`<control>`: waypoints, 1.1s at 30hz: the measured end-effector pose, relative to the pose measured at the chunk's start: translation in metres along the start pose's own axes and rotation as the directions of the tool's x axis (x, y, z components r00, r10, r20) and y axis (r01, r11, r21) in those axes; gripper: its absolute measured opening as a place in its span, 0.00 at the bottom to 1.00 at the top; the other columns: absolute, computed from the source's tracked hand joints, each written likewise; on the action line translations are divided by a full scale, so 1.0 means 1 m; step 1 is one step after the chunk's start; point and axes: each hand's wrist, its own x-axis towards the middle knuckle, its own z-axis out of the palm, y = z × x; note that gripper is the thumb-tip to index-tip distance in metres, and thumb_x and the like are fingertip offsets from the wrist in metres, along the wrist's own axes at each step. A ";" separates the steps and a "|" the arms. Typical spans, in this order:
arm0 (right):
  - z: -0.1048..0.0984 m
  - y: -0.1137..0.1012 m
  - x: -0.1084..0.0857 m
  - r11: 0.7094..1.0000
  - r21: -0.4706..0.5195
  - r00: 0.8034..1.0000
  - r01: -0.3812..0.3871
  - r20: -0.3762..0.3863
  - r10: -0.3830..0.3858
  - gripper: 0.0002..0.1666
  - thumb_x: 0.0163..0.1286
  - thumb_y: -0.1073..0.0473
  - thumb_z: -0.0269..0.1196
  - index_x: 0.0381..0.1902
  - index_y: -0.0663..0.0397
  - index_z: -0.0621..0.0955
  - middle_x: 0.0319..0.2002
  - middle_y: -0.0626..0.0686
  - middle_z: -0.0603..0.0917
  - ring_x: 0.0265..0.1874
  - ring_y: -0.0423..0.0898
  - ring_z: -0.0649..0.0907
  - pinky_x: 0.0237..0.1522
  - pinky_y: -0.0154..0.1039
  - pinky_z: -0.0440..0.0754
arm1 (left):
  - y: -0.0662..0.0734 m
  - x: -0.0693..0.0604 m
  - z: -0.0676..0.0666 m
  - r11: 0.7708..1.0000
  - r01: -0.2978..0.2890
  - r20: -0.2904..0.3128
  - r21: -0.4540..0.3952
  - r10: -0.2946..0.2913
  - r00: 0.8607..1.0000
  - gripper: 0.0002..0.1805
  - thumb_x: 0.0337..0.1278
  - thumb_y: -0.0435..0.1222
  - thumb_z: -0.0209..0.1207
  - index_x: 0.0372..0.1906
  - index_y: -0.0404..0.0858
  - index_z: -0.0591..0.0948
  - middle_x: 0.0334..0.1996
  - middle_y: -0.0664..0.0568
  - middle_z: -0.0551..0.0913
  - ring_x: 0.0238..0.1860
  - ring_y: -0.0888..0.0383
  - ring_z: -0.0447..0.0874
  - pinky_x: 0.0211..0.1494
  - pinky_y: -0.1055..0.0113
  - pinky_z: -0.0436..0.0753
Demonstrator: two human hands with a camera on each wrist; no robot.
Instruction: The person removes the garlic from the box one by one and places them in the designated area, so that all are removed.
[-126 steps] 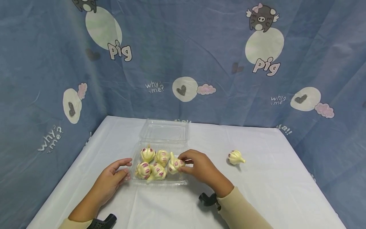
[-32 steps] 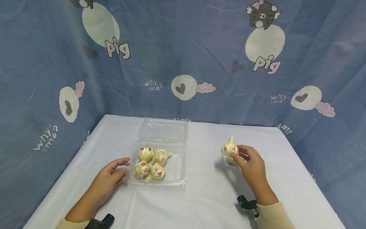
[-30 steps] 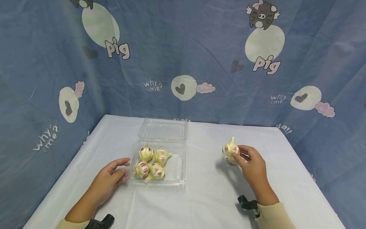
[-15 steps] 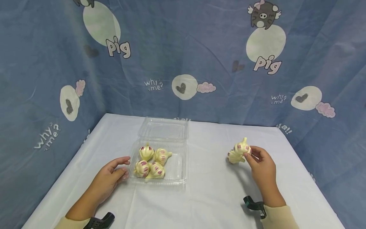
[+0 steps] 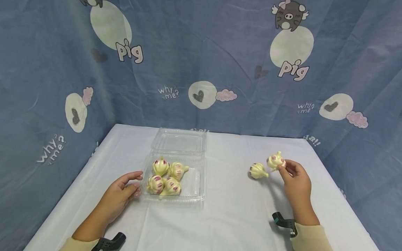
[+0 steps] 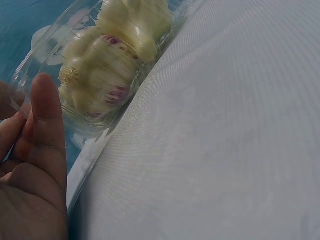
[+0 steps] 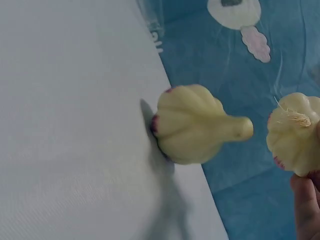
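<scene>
My right hand (image 5: pixel 297 183) pinches a garlic bulb (image 5: pixel 275 160), cream with purple marks, between thumb and fingers. It is held above the white table at the right. Just left of it, a second garlic bulb (image 5: pixel 258 170) lies on the cloth; in the right wrist view this lying garlic bulb (image 7: pixel 192 125) points its stem toward the held garlic bulb (image 7: pixel 295 132). At the left, my left hand (image 5: pixel 117 195) holds the left rim of a clear plastic clamshell box (image 5: pixel 196 181). Several garlic bulbs (image 5: pixel 172 186) sit in its left part. The left thumb (image 6: pixel 47 115) lies against the box wall.
The box's lid (image 5: pixel 180 141) is folded back flat toward the rear. A white cloth (image 5: pixel 226 216) covers the table. Blue printed curtain (image 5: pixel 220 115) stands along the back and sides.
My right hand took a garlic bulb from the box's right part and carried it right, past the lying garlic bulb. It has lately drifted further right. The left hand stays at the box.
</scene>
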 end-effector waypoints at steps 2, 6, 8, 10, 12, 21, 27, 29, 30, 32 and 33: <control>-0.002 0.003 0.002 0.999 -0.008 0.999 -0.034 0.001 0.034 0.29 0.76 0.46 0.66 0.67 0.55 0.79 0.64 0.57 0.83 0.65 0.53 0.83 0.60 0.47 0.84 | 0.001 0.000 0.000 1.000 0.005 0.003 0.002 -0.005 1.000 0.26 0.80 0.33 0.55 0.74 0.27 0.67 0.56 0.61 0.76 0.42 0.67 0.81 0.46 0.74 0.86; -0.004 0.008 0.005 0.996 -0.004 0.996 -0.087 0.005 0.087 0.29 0.76 0.45 0.66 0.67 0.54 0.79 0.64 0.57 0.82 0.65 0.53 0.82 0.51 0.32 0.84 | 0.002 -0.001 0.000 1.000 0.008 0.007 0.005 -0.008 1.000 0.26 0.80 0.33 0.55 0.74 0.26 0.66 0.56 0.61 0.75 0.42 0.67 0.81 0.46 0.74 0.86; -0.005 0.010 0.005 0.994 -0.003 0.994 -0.107 0.013 0.107 0.29 0.76 0.44 0.66 0.67 0.54 0.79 0.65 0.57 0.82 0.65 0.53 0.82 0.47 0.28 0.81 | 0.002 -0.001 0.000 1.000 0.004 0.009 0.005 -0.004 1.000 0.26 0.80 0.33 0.55 0.74 0.26 0.66 0.56 0.61 0.76 0.42 0.67 0.81 0.46 0.74 0.86; -0.004 0.013 0.006 0.992 -0.010 0.992 -0.126 0.021 0.126 0.29 0.77 0.44 0.65 0.67 0.55 0.79 0.65 0.58 0.82 0.65 0.54 0.82 0.47 0.28 0.80 | 0.001 -0.002 0.000 1.000 -0.001 0.010 0.005 0.001 1.000 0.26 0.80 0.33 0.55 0.73 0.26 0.66 0.56 0.61 0.76 0.42 0.67 0.81 0.46 0.74 0.86; -0.003 0.017 0.006 0.990 -0.020 0.989 -0.142 0.027 0.143 0.29 0.78 0.44 0.64 0.68 0.55 0.78 0.65 0.57 0.81 0.65 0.55 0.82 0.45 0.28 0.79 | -0.001 -0.001 -0.001 1.000 -0.007 0.014 0.004 0.007 1.000 0.26 0.80 0.34 0.55 0.73 0.26 0.66 0.57 0.62 0.76 0.42 0.66 0.81 0.46 0.74 0.86; 0.004 0.040 0.012 0.981 -0.020 0.977 -0.191 0.090 0.192 0.30 0.79 0.42 0.61 0.68 0.56 0.78 0.66 0.59 0.80 0.64 0.57 0.80 0.44 0.31 0.79 | -0.001 -0.002 0.000 1.000 -0.012 0.012 0.003 0.012 1.000 0.26 0.80 0.33 0.55 0.73 0.26 0.66 0.56 0.60 0.76 0.42 0.66 0.82 0.46 0.74 0.86; 0.012 0.050 0.015 0.982 0.004 0.975 -0.187 0.126 0.185 0.28 0.80 0.46 0.61 0.68 0.56 0.78 0.66 0.60 0.80 0.64 0.57 0.80 0.42 0.25 0.78 | 0.000 0.000 -0.001 1.000 -0.011 0.006 0.027 0.011 1.000 0.26 0.80 0.33 0.55 0.73 0.27 0.67 0.56 0.60 0.76 0.42 0.66 0.82 0.45 0.73 0.86; 0.014 0.052 0.015 0.980 0.001 0.970 -0.197 0.142 0.195 0.28 0.80 0.46 0.61 0.68 0.56 0.78 0.67 0.60 0.79 0.65 0.57 0.80 0.50 0.32 0.80 | 0.000 0.000 -0.001 1.000 -0.016 0.010 0.027 0.015 1.000 0.26 0.80 0.33 0.55 0.73 0.27 0.67 0.55 0.59 0.76 0.41 0.66 0.82 0.45 0.73 0.86; 0.016 0.053 0.016 0.979 -0.003 0.967 -0.204 0.152 0.202 0.28 0.80 0.46 0.61 0.69 0.55 0.77 0.68 0.59 0.79 0.66 0.58 0.80 0.54 0.37 0.82 | 0.000 0.000 -0.001 1.000 -0.018 0.012 0.025 0.017 1.000 0.26 0.80 0.33 0.55 0.73 0.27 0.67 0.55 0.59 0.76 0.41 0.66 0.82 0.45 0.73 0.86; 0.017 0.054 0.016 0.977 -0.005 0.963 -0.212 0.171 0.209 0.28 0.80 0.46 0.61 0.69 0.54 0.77 0.70 0.59 0.77 0.67 0.59 0.79 0.60 0.48 0.81 | 0.000 0.000 -0.002 1.000 -0.022 0.016 0.020 0.021 1.000 0.26 0.79 0.33 0.55 0.73 0.26 0.67 0.55 0.58 0.76 0.41 0.66 0.82 0.45 0.73 0.86; 0.018 0.055 0.016 0.977 -0.010 0.961 -0.212 0.181 0.210 0.28 0.81 0.45 0.60 0.70 0.54 0.77 0.71 0.59 0.77 0.68 0.59 0.78 0.63 0.52 0.80 | 0.000 0.000 -0.002 1.000 -0.023 0.017 0.019 0.022 1.000 0.26 0.79 0.33 0.55 0.73 0.26 0.67 0.55 0.58 0.76 0.41 0.66 0.82 0.45 0.73 0.86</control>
